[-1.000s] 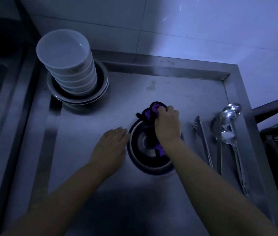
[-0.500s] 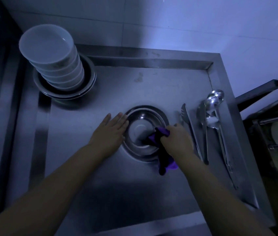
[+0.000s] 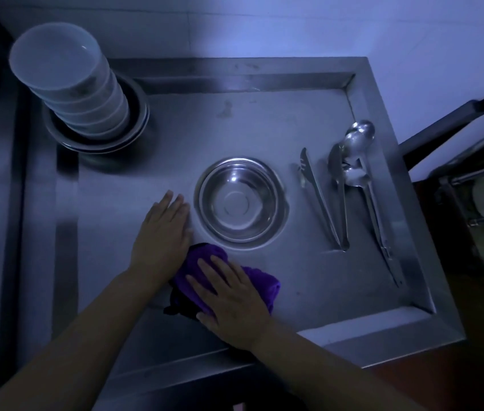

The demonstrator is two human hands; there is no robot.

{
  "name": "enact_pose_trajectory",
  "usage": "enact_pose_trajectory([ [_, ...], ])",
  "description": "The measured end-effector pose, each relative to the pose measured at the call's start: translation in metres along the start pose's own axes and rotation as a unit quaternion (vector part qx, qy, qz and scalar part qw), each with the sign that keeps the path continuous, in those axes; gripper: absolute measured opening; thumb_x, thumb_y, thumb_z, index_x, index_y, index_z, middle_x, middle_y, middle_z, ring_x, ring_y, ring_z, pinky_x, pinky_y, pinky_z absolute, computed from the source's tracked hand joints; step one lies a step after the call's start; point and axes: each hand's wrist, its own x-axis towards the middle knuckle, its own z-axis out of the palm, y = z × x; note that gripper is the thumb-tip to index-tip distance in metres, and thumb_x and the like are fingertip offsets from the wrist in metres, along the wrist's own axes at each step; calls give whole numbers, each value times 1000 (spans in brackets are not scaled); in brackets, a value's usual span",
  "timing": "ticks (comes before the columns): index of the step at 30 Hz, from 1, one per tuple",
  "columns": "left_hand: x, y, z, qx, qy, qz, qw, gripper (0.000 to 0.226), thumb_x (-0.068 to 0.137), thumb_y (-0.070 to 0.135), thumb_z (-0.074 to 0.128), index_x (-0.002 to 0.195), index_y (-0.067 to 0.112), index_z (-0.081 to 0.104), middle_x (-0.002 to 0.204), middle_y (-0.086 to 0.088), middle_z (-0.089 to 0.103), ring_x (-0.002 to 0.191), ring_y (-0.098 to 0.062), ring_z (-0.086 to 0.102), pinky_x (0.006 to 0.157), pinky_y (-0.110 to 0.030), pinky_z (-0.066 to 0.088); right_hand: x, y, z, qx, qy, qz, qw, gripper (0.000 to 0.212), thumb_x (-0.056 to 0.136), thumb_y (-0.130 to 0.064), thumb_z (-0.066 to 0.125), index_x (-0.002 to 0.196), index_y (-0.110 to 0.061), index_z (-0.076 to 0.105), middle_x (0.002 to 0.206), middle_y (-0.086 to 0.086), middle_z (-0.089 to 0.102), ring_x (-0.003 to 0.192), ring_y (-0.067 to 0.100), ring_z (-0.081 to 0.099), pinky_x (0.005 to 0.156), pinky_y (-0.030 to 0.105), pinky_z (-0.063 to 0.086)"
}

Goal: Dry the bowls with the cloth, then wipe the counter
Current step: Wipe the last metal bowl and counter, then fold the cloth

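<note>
A pair of metal tongs (image 3: 320,200) lies on the right part of the steel surface, its arms meeting at the near end. Just to its right lie several metal spoons (image 3: 356,152), their bowls overlapping at the far end and their handles running toward the near right. Behind stands a pale tiled wall (image 3: 294,25). At the far right, off the surface, a dark metal rack (image 3: 471,179) shows dimly.
</note>
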Motion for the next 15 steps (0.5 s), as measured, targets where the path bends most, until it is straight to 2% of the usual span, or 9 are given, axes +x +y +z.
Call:
enact_pose_trajectory([
  [3, -4, 11, 5, -10, -19, -7, 1000, 49, 87, 14, 48, 131, -8, 48, 140, -22, 46, 137, -37, 32, 113, -48, 24, -30, 24, 0, -17, 20, -25, 999, 68, 85, -54, 48, 146, -27, 34, 154, 3, 29, 143, 26, 23, 116, 46, 16],
  [7, -6, 34, 11, -21, -33, 15, 999, 48, 82, 14, 46, 121, -12, 55, 129, -27, 55, 127, -44, 45, 105, -53, 35, -62, 70, -10, -34, 8, 42, 998, 68, 84, -57, 46, 146, -29, 34, 153, 2, 31, 142, 25, 25, 115, 44, 23],
  [11, -1, 66, 18, -13, -27, 64, 998, 54, 81, 22, 33, 113, -12, 61, 122, -28, 59, 117, -45, 54, 96, -56, 42, -83, 111, -22, -29, -6, 72, 997, 69, 84, -53, 48, 146, -27, 34, 152, 5, 32, 142, 28, 26, 116, 46, 16],
  [13, 1, 80, 22, -11, -31, 71, 997, 53, 80, 21, 35, 114, -9, 62, 122, -25, 60, 118, -44, 54, 95, -55, 44, -91, 128, -26, -36, -2, 88, 995, 69, 84, -53, 47, 146, -26, 34, 151, 6, 34, 141, 28, 27, 116, 44, 13],
  [15, 5, 95, 26, -11, -24, 77, 997, 46, 77, 15, 47, 115, -7, 63, 122, -23, 61, 118, -42, 54, 94, -54, 44, -100, 144, -31, -42, -7, 101, 994, 69, 84, -52, 46, 146, -25, 33, 151, 6, 34, 142, 28, 26, 116, 43, 11],
])
